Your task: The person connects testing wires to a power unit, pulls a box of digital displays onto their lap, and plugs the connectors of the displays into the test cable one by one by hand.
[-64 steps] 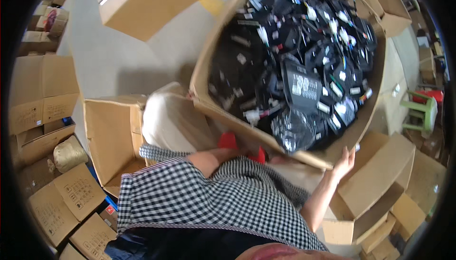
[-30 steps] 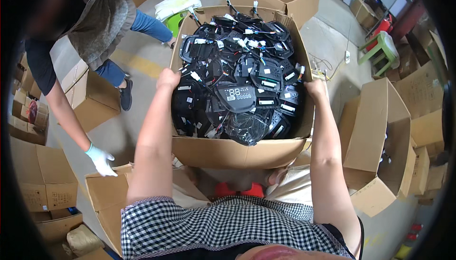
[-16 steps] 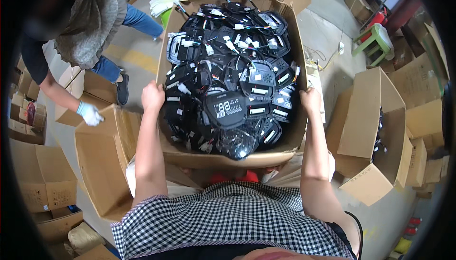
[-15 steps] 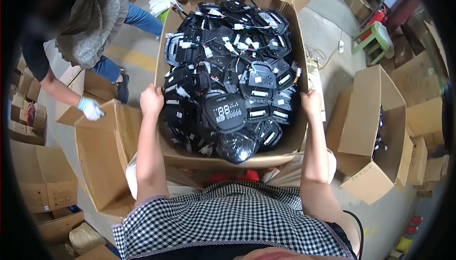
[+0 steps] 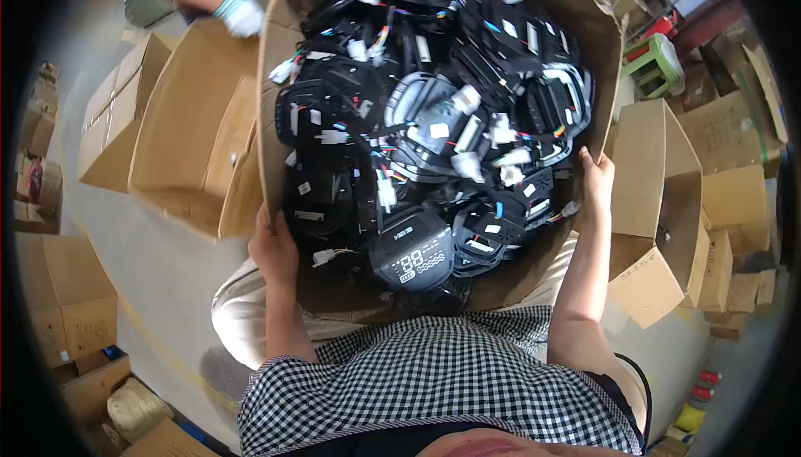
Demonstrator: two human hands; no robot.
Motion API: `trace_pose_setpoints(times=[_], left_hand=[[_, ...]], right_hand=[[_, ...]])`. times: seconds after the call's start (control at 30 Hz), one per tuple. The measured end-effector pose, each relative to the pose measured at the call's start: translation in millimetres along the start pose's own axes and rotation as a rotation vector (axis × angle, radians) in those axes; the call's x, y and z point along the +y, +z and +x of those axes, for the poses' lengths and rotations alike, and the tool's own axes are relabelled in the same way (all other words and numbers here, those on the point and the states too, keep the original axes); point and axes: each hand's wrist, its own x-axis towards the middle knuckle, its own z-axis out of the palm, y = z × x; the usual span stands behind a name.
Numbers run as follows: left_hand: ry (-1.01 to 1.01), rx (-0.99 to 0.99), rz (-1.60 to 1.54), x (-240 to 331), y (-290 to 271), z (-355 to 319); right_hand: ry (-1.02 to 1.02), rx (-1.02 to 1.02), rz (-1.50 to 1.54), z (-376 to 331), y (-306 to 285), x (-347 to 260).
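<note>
A large cardboard box stands against my legs, tilted and filled with black plastic display units with coloured wires and white plugs. My left hand is closed on its left edge near the front corner. On the right side, my right hand grips the edge, fingers curled over the rim. A black display unit with white printed digit segments lies face up at the near end of the pile. Beside it sits a plastic-wrapped dark piece, mostly hidden.
An open carton stands close on the left, beside another person's gloved hand. To the right is an open carton with dark contents. A green stool stands behind it. More cartons line the left.
The big box has risen closer, tilted and turned, with both my hands holding its sides. Units inside have shifted. The other person's gloved hand has moved up and right, and the left carton has shifted.
</note>
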Motion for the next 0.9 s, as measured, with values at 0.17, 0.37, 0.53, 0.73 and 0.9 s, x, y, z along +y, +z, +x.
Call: trace_pose_setpoints(times=[0.17,0.37,0.53,0.73,0.9], left_hand=[[0.039,0.018,0.002,19.5,-8.6,2.4],[-0.040,0.053,0.114,16.6,-8.0,-20.7],[-0.118,0.044,0.010,17.8,-6.1,-2.4],[-0.108,-0.012,0.001,20.6,12.2,52.0],[0.047,-0.009,-0.043,42.2,33.7,89.3]], right_hand=[[-0.076,0.081,-0.035,3.9,1.7,-11.6],[-0.301,0.042,-0.214,18.4,5.9,-9.1],[-0.413,-0.071,-0.305,-4.9,-21.9,-10.3],[-0.438,-0.101,-0.294,-33.7,-34.7,7.4],[-0.310,0.039,-0.206,-68.5,-42.2,34.4]])
